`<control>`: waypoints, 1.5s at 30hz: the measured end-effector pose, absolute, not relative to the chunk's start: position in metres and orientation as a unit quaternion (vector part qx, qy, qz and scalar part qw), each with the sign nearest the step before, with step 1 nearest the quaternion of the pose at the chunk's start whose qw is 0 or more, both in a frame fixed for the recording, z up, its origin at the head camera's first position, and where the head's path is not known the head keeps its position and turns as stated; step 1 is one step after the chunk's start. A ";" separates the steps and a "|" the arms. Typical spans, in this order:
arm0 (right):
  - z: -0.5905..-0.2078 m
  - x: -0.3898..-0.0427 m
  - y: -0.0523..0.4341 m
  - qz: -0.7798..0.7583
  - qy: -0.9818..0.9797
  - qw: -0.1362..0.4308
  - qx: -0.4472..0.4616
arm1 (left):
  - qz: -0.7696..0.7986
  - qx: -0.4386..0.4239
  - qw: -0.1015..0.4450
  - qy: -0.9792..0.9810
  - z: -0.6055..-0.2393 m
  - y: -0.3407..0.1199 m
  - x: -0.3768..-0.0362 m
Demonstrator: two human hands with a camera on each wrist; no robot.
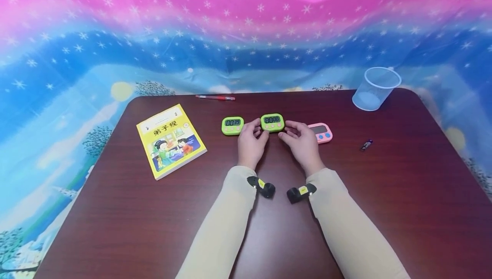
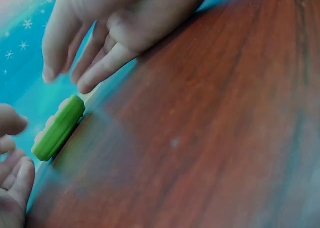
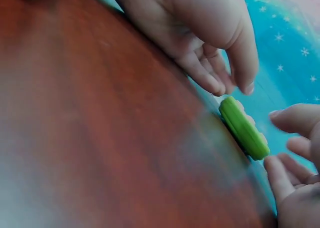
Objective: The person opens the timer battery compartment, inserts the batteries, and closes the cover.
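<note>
A green digital timer (image 1: 272, 123) with pink buttons and zeros on its display lies on the table between both hands. To its left my left hand (image 1: 251, 144) has loosely bent fingers right by the timer's edge. My right hand (image 1: 301, 144) stands at the opposite side, fingers spread toward the timer with a small gap. Both wrist views show the timer's green side (image 2: 60, 128) with fingertips close to its two ends and nothing gripped. A second green timer (image 1: 232, 125), reading 00:39, is beside my left hand. A pink timer (image 1: 321, 133) with blue buttons is partly hidden behind my right hand.
A yellow picture-covered book (image 1: 171, 142) lies at the left. Toward the back edge is a red pen (image 1: 215, 97). A white mesh bin (image 1: 374, 91) stands at the back right, and a small dark object (image 1: 366, 145) lies in front of it on the brown table (image 1: 403, 210).
</note>
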State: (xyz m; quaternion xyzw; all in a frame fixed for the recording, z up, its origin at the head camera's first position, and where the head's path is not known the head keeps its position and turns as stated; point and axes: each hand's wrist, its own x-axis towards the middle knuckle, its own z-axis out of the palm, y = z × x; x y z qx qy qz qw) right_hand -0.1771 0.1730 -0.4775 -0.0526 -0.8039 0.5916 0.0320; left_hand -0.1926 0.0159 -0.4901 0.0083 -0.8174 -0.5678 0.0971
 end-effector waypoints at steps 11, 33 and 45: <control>-0.465 -0.150 0.192 0.618 -0.770 0.158 0.009 | -0.657 -0.028 0.118 -0.744 -0.482 0.020 -0.175; -0.449 -0.159 0.270 0.477 -0.876 0.055 -0.048 | -0.649 -0.108 0.024 -0.753 -0.477 0.076 -0.166; -0.460 -0.162 0.286 0.395 -0.917 -0.023 -0.040 | -0.390 -0.124 -0.027 -0.912 -0.478 0.094 -0.176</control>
